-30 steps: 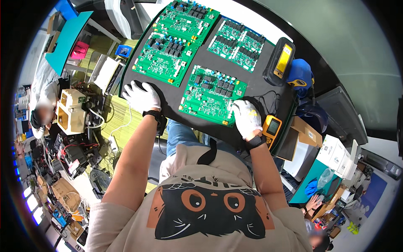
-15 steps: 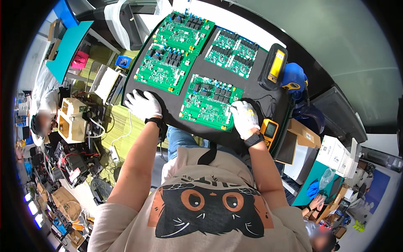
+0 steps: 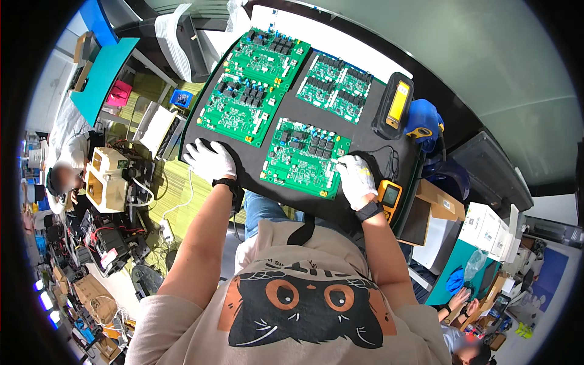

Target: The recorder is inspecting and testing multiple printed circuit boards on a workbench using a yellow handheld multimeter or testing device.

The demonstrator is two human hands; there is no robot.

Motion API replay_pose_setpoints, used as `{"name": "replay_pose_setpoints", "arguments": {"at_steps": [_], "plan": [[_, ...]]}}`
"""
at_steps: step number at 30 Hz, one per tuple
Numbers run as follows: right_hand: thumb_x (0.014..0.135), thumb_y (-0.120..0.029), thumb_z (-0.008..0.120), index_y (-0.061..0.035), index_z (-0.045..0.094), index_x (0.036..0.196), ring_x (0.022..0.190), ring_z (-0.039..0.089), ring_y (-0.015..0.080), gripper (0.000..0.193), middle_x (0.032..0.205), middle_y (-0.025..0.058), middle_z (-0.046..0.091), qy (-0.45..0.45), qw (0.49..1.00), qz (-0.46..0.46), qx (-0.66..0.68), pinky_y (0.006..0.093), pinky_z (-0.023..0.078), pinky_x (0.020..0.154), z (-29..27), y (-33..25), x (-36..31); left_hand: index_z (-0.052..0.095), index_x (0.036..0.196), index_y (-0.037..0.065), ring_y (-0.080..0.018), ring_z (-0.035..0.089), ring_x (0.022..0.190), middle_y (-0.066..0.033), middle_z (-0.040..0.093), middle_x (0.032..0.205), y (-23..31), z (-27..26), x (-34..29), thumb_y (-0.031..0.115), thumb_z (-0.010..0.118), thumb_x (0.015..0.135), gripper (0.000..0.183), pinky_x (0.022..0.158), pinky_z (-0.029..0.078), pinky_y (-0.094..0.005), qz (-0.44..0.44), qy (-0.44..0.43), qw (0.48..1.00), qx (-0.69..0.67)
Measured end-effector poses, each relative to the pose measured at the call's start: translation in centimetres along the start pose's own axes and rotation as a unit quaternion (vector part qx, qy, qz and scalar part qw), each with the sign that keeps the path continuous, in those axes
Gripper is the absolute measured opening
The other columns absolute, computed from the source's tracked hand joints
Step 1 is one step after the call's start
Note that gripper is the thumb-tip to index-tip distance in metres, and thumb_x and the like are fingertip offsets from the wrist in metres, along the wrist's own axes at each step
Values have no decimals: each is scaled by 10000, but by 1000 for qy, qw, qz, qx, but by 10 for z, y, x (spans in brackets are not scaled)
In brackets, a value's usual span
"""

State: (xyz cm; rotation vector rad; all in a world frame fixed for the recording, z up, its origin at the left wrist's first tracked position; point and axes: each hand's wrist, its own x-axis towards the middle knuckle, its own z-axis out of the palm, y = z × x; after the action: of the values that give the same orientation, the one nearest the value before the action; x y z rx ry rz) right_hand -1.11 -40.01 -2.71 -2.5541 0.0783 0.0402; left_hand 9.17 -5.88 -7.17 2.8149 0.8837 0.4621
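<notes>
A green circuit board point(image 3: 298, 169) with black relays and blue parts lies flat on the black-topped table point(image 3: 243, 171), in front of me. My right hand point(image 3: 356, 176), in a white glove, is at this board's right edge, its fingers curled together against the edge. My left hand point(image 3: 210, 160), also gloved, rests by the table's left front edge with its fingers spread, holding nothing. Beyond it lie two more large boards, a nearer board point(image 3: 237, 112) and a farther board point(image 3: 261, 59). A panel of smaller boards point(image 3: 334, 88) sits at the back middle.
At the table's right stand a black case with a yellow label point(image 3: 394, 106), a blue tool point(image 3: 423, 121) and a yellow handheld meter point(image 3: 389, 194) with a black cable. An open cardboard box point(image 3: 438, 201) is beside the table. Another person's hands point(image 3: 459, 299) show at the lower right.
The whole view has shifted slightly, so the table sits a little lower. Both my hands keep nearly the same places relative to the boards. The other person's hands have moved apart.
</notes>
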Motion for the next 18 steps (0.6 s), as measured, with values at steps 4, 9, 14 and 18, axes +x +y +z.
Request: {"name": "replay_pose_setpoints", "arguments": {"at_steps": [4, 9, 14, 18], "plan": [[929, -273, 575, -107, 634, 1060, 981, 615, 351, 219, 989, 141, 662, -25, 1000, 11, -5, 469, 488, 856, -9, -13, -1, 535, 1361, 52, -423, 367, 1367, -208, 437, 1475, 1, -1, 0, 340, 508, 943, 509, 1151, 285, -506, -2, -2, 1000, 6], [931, -287, 574, -110, 638, 1084, 971, 624, 344, 243, 990, 138, 684, -74, 997, 15, 25, 471, 494, 852, -4, -35, 1, 530, 1365, 59, -415, 365, 1371, -200, 434, 1482, 2, -1, 1, 345, 501, 947, 507, 1148, 285, -511, -9, -3, 1000, 7], [917, -274, 585, -99, 666, 1041, 967, 628, 349, 229, 1002, 131, 686, -77, 996, -46, -9, 474, 501, 843, 19, -48, 7, 520, 1398, 103, -389, 359, 1392, -161, 424, 1510, 3, 0, 2, 383, 502, 943, 535, 1111, 341, -534, -19, -15, 999, 29], [928, -283, 568, -98, 662, 994, 958, 635, 348, 218, 986, 137, 675, -79, 995, -54, -26, 469, 509, 832, 31, -54, 6, 525, 1375, 58, -411, 356, 1380, -195, 434, 1485, 3, -4, 0, 340, 502, 947, 514, 1153, 284, -510, -15, -7, 1000, -6]]}}
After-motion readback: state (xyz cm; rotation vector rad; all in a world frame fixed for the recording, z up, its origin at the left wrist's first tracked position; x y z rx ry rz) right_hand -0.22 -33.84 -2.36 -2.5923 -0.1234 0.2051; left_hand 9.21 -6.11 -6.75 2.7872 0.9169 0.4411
